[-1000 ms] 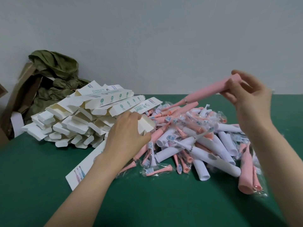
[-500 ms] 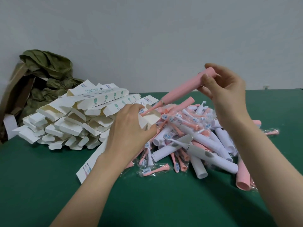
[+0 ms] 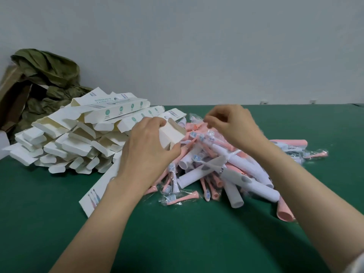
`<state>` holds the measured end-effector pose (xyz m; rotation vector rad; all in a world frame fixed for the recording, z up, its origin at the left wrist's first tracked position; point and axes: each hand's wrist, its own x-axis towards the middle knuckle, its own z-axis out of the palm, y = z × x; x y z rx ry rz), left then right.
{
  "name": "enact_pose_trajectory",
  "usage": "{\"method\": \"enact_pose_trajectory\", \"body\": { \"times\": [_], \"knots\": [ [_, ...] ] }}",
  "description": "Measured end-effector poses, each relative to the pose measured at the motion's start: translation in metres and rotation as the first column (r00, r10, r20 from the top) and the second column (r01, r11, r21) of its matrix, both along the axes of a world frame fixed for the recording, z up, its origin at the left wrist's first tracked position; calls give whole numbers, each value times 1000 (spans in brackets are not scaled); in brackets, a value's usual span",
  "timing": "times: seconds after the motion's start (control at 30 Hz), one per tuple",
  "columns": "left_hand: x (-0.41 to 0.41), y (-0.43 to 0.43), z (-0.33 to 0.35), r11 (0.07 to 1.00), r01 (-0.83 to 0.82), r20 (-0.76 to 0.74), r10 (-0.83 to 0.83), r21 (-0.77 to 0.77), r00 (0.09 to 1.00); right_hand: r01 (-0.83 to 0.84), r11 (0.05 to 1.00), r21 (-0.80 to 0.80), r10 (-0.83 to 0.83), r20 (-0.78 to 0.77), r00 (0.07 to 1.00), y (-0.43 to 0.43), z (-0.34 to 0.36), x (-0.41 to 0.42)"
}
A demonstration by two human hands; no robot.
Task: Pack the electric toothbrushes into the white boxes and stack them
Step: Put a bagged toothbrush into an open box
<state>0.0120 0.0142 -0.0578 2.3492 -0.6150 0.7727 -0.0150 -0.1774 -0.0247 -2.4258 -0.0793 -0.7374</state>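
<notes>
Change: the right hand (image 3: 234, 127), which a second ago held a pink toothbrush handle high over the pile, is now low and just beside the box mouth. The long pink handle no longer shows above the heap.
Right hand now: its fingers are curled and drawn together as if pinching, but what they pinch cannot be told.
Left hand: the left hand (image 3: 149, 148) grips the open end of a white box (image 3: 172, 133) with the flap up, as before.
Meaning: the handle is probably going into the box or is already in it; closing and stacking are not yet done.
Near clutter: wrapped brush heads (image 3: 177, 198) and white handles (image 3: 232, 196) lie on the green table (image 3: 177, 243).
In the way: the toothbrush pile (image 3: 226, 160) crowds against the box mouth, and loose wrappers could snag there.
Further left: the empty boxes (image 3: 78, 138) lie in a loose heap with their flaps open.
Far: a green cloth (image 3: 45, 75) and a brown carton (image 3: 9, 91) sit by the wall.
</notes>
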Motion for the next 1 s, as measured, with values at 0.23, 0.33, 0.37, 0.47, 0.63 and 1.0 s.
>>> {"method": "enact_pose_trajectory", "body": {
  "times": [0.23, 0.33, 0.37, 0.47, 0.63, 1.0],
  "knots": [
    [2, -4, -11, 998, 4, -3, -4, 70, 1000, 176, 954, -244, -253, -331, 909, 8, -40, 16],
    [2, -1, -13, 996, -7, 7, 7, 90, 1000, 260, 931, -258, -331, -291, 898, 13, -40, 21],
    [2, -1, -13, 995, -8, 5, 7, 96, 1000, 266, 935, -233, -327, -283, 902, 16, -40, 23],
    [2, 0, -13, 994, -3, 0, 3, 109, 1000, 216, 930, -298, -302, -282, 911, 21, -42, 29],
    [4, 1, -15, 996, 5, 4, -6, 90, 1000, 208, 977, -35, -209, -27, 977, 22, -27, 20],
    [1, 2, -13, 999, 15, 4, -15, 50, 1000, -205, 527, 825, 185, 124, 975, 62, -24, -4]
  ]
}}
